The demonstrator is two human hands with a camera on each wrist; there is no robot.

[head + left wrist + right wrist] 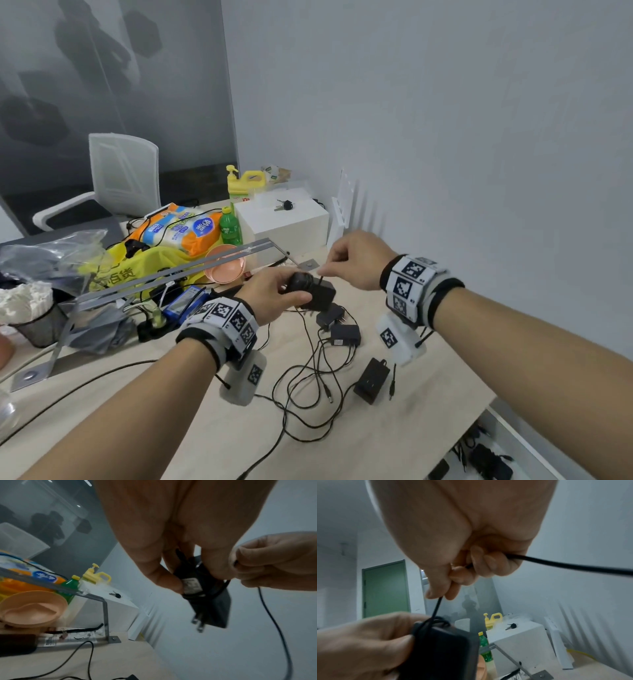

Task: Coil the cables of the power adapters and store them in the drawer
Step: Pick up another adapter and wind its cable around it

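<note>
Head view shows the left hand (270, 291) curled around a black power adapter (322, 294) lifted above the table (212, 431), thumb and fingers clamping its body with several turns of cable (436, 609) already wound round it. Just beside it, up and to the right, the right hand (356, 260) pinches the same cable between thumb and forefinger, the free length running through the curled fingers and away. The adapter's two prongs (198, 624) point downward, clear of the grip.

Below the grip lie three more adapters (371, 380), their cables in a loose tangle (308, 387) on the table. Lower right, partly cut off by the frame, an open drawer (479, 459) seems to hold dark items.

Risks, as I judge them: the trailing cable may drag or snag the tangle below; slack in the pinch could let the wound turns spring off.

Hidden: how many turns are wound, where the cable's plug end lies, and the drawer's contents.
</note>
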